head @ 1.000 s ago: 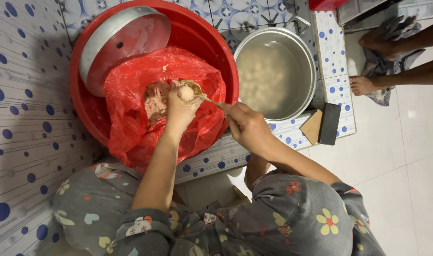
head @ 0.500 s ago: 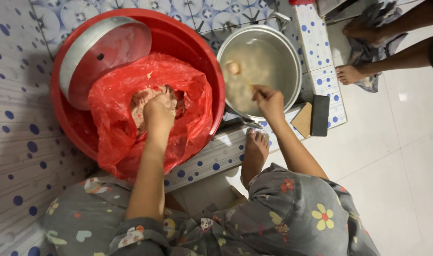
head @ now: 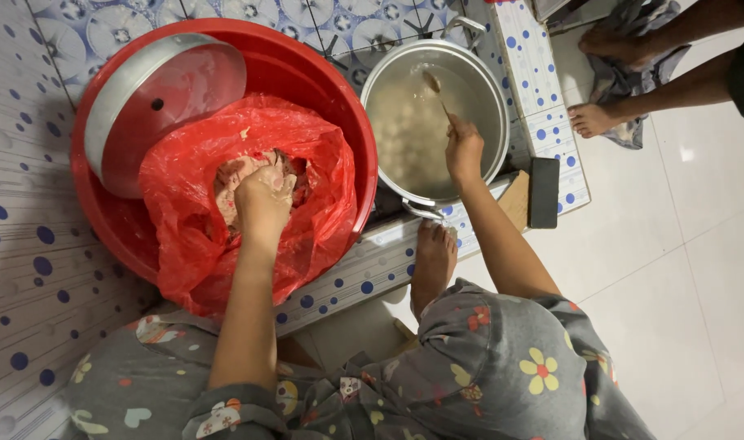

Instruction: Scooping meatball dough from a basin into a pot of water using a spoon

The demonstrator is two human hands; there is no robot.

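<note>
My left hand (head: 263,200) is down in the pale minced paste (head: 235,175) inside a red plastic bag (head: 184,236), fingers closed around a lump of it. The bag lies in a big red basin (head: 339,106). My right hand (head: 464,151) grips a spoon (head: 434,85) over a steel pot (head: 490,81) of cloudy water with several pale balls (head: 408,134) floating in it. The spoon's bowl hangs above the water near the pot's far side.
A steel lid (head: 156,102) leans inside the basin at its left. My bare foot (head: 434,261) rests on the tiled ledge's edge. A dark rectangular block (head: 543,191) lies to the right of the pot. Another person's bare feet (head: 600,118) stand on the white floor, upper right.
My right hand carried the spoon from the bag over to the pot and now holds it over the water. My left hand sank back into the paste in the bag.
</note>
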